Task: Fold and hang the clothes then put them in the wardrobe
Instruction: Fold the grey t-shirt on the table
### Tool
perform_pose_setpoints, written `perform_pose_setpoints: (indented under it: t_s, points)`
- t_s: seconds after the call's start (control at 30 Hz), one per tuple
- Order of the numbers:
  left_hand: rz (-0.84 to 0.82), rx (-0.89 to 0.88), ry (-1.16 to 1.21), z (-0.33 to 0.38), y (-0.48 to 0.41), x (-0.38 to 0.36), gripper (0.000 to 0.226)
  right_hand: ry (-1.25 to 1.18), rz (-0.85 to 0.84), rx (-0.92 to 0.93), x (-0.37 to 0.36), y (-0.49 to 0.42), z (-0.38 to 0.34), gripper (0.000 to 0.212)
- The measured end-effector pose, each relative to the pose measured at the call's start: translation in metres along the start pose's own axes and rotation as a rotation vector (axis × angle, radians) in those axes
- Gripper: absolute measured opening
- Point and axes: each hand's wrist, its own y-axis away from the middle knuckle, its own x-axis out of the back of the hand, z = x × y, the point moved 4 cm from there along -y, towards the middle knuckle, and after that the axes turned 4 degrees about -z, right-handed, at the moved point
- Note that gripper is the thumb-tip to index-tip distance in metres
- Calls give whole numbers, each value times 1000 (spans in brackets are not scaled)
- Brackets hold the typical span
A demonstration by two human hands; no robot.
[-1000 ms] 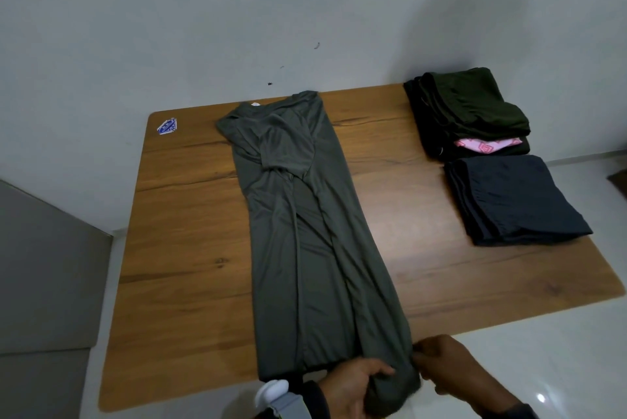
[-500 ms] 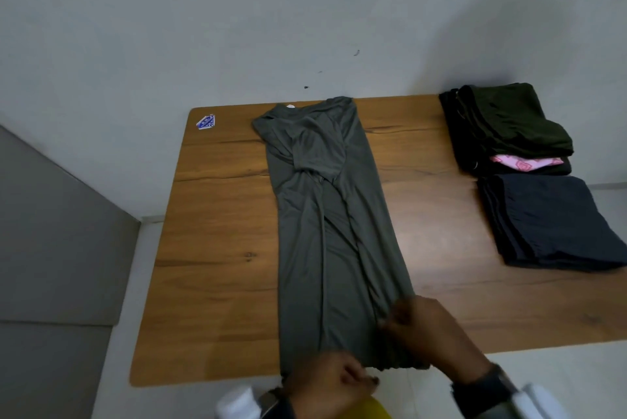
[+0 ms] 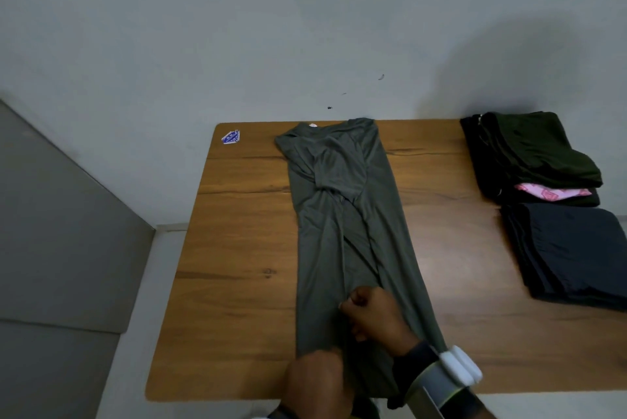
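1. At the far left a grey panel [image 3: 51, 215] slopes down beside a strip of pale floor [image 3: 132, 351], and a plain wall [image 3: 237, 28] rises behind everything
2. The wooden counter [image 3: 237, 283] fills the middle, its far edge against the wall
3. A small blue sticker [image 3: 231, 138] sits on the counter's far left corner, well apart from the clothes
4. The grey shirt [image 3: 339, 215] lies lengthwise down the counter's middle, with its collar at the far edge and its hem at the near edge. Both sides are folded inward, so it forms a long narrow strip, and one sleeve is laid across the chest
5. The left grip [image 3: 317, 381] rests on the hem at the near edge. Only the back of the hand shows, so I cannot tell whether its fingers are curled on the cloth
6. The right grip [image 3: 373, 317] lies on the shirt's lower part, just beyond the left one, with its fingers curled and pinching a fold near the middle crease
7. A dark band with a white device [image 3: 459, 366] wraps the right wrist
8. At the far right corner stands a folded pile [image 3: 536, 154] of dark green and black clothes, with a pink piece [image 3: 549, 189] poking out low in it
9. Just nearer, touching that pile, lies a folded navy stack [image 3: 570, 249]
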Motion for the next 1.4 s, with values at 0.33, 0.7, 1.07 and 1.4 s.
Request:
perform_pose_setpoints:
  t_s: [0.33, 0.7, 1.07, 1.4]
  points:
    - [22, -76, 147, 17, 22, -3, 39, -477, 28, -51, -11, 22, 10, 12]
    - [0, -51, 322, -5, 11, -16, 28, -44, 135, 49, 6, 28, 48, 23]
    - [218, 209, 839, -57, -4, -16, 68, 319, 440, 26, 76, 68, 73, 29]
    - [-77, 65, 713, -48, 8, -16, 28, 491, 62, -212, 87, 87, 95, 27]
